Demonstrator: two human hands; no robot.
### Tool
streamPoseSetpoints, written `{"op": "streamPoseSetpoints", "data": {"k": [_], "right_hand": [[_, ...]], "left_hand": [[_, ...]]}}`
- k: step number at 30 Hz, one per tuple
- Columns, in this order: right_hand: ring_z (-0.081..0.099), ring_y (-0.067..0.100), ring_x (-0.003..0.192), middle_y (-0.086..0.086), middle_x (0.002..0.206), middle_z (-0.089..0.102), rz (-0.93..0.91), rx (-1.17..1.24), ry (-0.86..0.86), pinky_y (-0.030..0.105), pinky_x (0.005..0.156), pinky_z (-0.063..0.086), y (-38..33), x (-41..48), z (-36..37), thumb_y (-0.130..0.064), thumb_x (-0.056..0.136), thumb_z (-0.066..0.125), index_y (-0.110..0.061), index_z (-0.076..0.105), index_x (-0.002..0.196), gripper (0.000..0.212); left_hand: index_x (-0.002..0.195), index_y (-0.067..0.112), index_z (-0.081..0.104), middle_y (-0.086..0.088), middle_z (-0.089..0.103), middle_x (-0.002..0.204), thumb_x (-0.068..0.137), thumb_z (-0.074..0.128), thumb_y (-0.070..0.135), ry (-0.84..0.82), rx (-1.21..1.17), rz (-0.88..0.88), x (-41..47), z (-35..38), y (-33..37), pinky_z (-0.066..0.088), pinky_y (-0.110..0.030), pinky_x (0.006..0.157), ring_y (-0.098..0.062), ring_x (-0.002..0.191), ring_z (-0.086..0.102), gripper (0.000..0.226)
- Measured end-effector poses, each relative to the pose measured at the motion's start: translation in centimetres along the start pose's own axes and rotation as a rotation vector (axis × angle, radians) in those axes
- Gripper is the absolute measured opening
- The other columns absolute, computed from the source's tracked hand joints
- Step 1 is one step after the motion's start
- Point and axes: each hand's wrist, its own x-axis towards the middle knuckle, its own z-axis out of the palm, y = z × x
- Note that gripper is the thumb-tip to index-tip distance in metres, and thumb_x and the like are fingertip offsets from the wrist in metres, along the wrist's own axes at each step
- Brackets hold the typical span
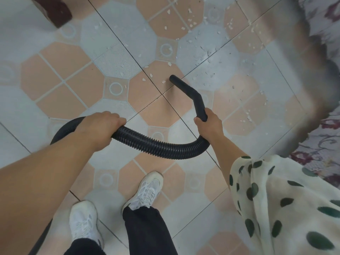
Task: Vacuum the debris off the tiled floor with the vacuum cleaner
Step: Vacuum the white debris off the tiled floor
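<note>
Fingers of the left hand [103, 126] are curled over the top of a black ribbed flexible vacuum hose [156, 144], gripping it where it rises from the lower left. From there the hose sags in a shallow curve to the right and bends upward into the right hand [209, 124]. That hand is wrapped around the lower end of a black, smooth, bent rigid nozzle tube [187, 91], thumb on the left side and the fingers closed round it. The tube angles up and to the left, and its open tip sits low over a dark grout line of the peach-and-pale-grey patterned tiled floor [60, 83]; whether the tip touches the tile cannot be told. Small white chips of debris [191, 24] lie scattered over the tiles ahead and to the right of the tip, thickest toward the top right, with a few flakes just beside the tip on its left. Below the hose stand two white lace-up sneakers [145, 192] under black trouser legs [147, 232]. A cream sleeve with dark green polka dots [276, 199] covers the right forearm. Floral-printed fabric [322, 153] lies along the right edge, and a dark brown furniture leg [55, 10] stands at the top left.
</note>
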Motion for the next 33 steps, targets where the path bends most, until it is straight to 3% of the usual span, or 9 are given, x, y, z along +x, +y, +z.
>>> {"op": "streamPoseSetpoints", "data": {"k": [5,11,21,25,29,33], "right_hand": [[0.057,0.019,0.079,0.003,0.096,0.061,-0.043,-0.024,-0.084,0.029,0.067,0.043,-0.9,-1.3,1.1,-0.024,0.094,0.053,-0.015,0.051,0.117,0.025],[0.057,0.02,0.079,0.002,0.094,0.06,-0.02,0.035,-0.023,0.026,0.059,0.039,-2.7,-1.1,2.0,-0.024,0.094,0.053,-0.015,0.052,0.113,0.021],[0.051,0.02,0.09,0.007,0.111,0.06,0.007,-0.027,0.159,0.028,0.079,0.042,-8.3,4.2,1.3,-0.026,0.096,0.055,-0.008,0.05,0.127,0.037],[0.055,0.022,0.086,0.003,0.1,0.059,-0.023,-0.055,0.066,0.027,0.073,0.041,-8.1,2.6,2.1,-0.024,0.095,0.055,-0.012,0.052,0.123,0.031],[0.057,0.021,0.076,0.004,0.091,0.061,-0.056,-0.063,-0.053,0.025,0.056,0.04,-7.3,-0.6,2.9,-0.022,0.093,0.056,-0.016,0.055,0.113,0.022],[0.056,0.015,0.07,0.002,0.088,0.061,-0.065,-0.065,-0.093,0.024,0.054,0.039,-7.1,-2.4,3.9,-0.023,0.093,0.056,-0.019,0.055,0.115,0.022]], "left_hand": [[0.098,0.03,0.04,0.009,0.045,0.088,0.079,0.049,-0.001,0.018,-0.046,0.021,-1.6,0.8,-1.0,0.03,-0.027,0.058,-0.016,0.084,0.048,0.037],[0.108,0.032,0.042,0.011,0.042,0.083,0.074,0.048,-0.007,0.102,-0.054,0.091,-2.4,0.6,-2.6,0.029,-0.027,0.066,-0.016,0.08,0.043,0.052],[0.112,0.027,0.045,0.005,0.05,0.094,0.074,0.05,-0.007,0.107,-0.108,0.085,1.7,-1.1,-6.9,0.024,-0.027,0.057,-0.021,0.087,0.048,0.051],[0.109,0.028,0.044,0.007,0.047,0.09,0.075,0.048,-0.007,0.053,-0.108,0.139,1.3,-0.6,-7.6,0.031,-0.029,0.062,-0.019,0.086,0.047,0.05],[0.109,0.03,0.042,0.009,0.042,0.088,0.078,0.047,-0.004,-0.014,-0.059,0.215,0.0,-0.5,-7.6,0.031,-0.028,0.064,-0.016,0.084,0.042,0.046],[0.107,0.031,0.042,0.01,0.039,0.085,0.078,0.047,-0.004,-0.047,-0.044,0.266,-1.0,-0.2,-8.6,0.036,-0.028,0.068,-0.014,0.083,0.042,0.046]]}}
